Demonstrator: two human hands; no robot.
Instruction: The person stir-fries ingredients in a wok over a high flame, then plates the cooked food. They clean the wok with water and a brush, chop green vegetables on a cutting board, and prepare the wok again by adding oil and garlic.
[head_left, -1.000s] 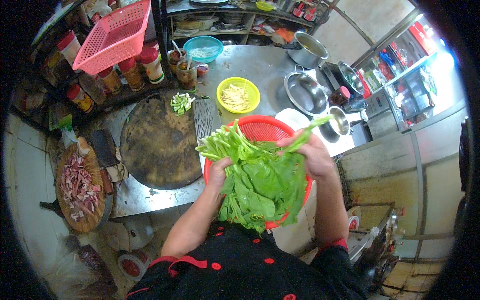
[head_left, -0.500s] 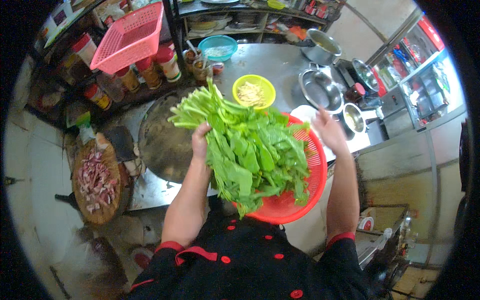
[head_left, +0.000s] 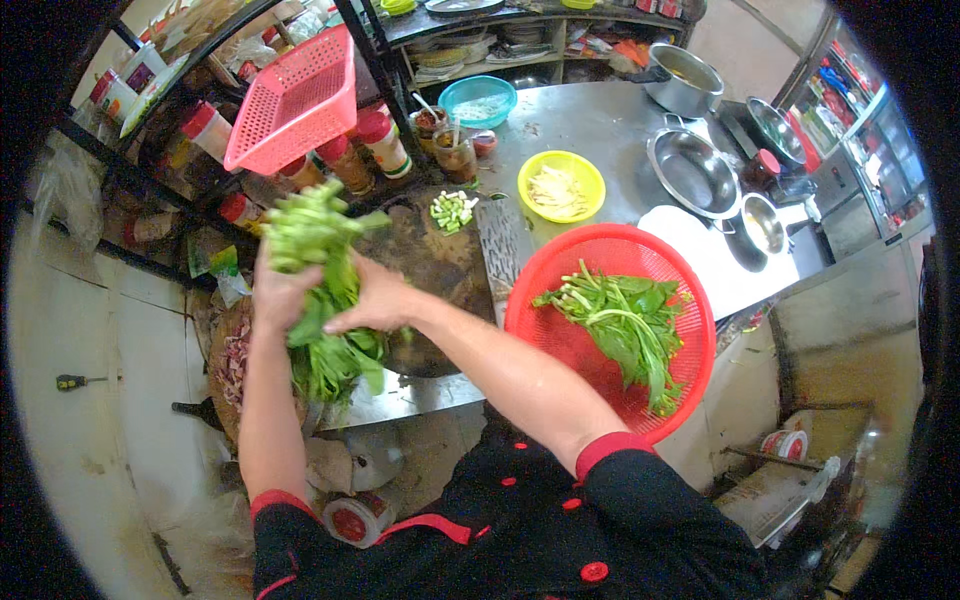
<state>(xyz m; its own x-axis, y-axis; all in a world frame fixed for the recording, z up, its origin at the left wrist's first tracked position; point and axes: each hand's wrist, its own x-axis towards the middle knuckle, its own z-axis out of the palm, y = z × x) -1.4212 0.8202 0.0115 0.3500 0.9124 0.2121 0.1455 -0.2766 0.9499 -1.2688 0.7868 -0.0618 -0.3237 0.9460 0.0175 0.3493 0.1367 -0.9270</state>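
Over the left part of the round chopping board (head_left: 440,300), my left hand (head_left: 280,290) grips a bunch of leafy greens (head_left: 335,355), cut stem ends pointing away from me. My right hand (head_left: 372,292) closes round the same bunch from the right, thumb across the leaves; both hands are slightly blurred. Chopped green stems (head_left: 453,212) lie in a small pile at the board's far side. To their right rests a broad flat blade (head_left: 500,250), its handle not visible. The red colander (head_left: 550,350) on the right holds a smaller heap of greens (head_left: 625,320).
Beyond the colander are a yellow basket (head_left: 598,192) of pale strips, a teal basin (head_left: 505,108) and metal pots (head_left: 690,175). A pink basket (head_left: 290,110) and lidded jars (head_left: 385,150) crowd the left rack. Cut meat (head_left: 232,370) lies partly behind my left arm.
Both hands are now on the bunch, which has moved left from above the colander to the chopping board. Some greens now lie in the colander; the stem pile and blade have come into sight.
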